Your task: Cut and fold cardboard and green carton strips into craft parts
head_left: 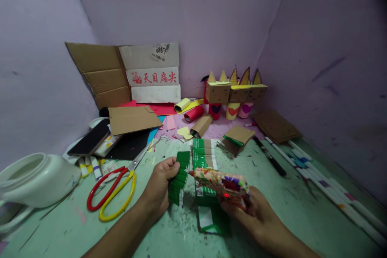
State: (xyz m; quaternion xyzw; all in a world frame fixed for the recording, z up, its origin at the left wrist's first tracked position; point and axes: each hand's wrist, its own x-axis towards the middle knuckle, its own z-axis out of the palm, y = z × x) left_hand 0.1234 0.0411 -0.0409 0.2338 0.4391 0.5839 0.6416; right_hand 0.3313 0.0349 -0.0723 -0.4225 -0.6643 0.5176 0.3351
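Observation:
Between the thumb and fingers of my left hand (pixel 160 185) is a strip of green cardboard (pixel 180 175), held upright with ridges across it. My right hand (pixel 249 215) is wrapped round a flower-patterned glue gun (pixel 222 181) with a small red light lit on its side. The gun's nozzle points left and comes close to the green strip's edge; whether they touch I cannot tell. Under the gun lies a longer piece of green printed cardboard (pixel 207 219), partly covered by the gun and my right hand.
Scissors with red and yellow handles (pixel 117 193) lie left of my hands, near a white teapot (pixel 33 179) and a phone (pixel 89 137). Behind stand cardboard figures (pixel 231 92), paper rolls (pixel 194 113) and a small folded box (pixel 237 139). A black pen (pixel 270 156) and white markers (pixel 326 185) lie right.

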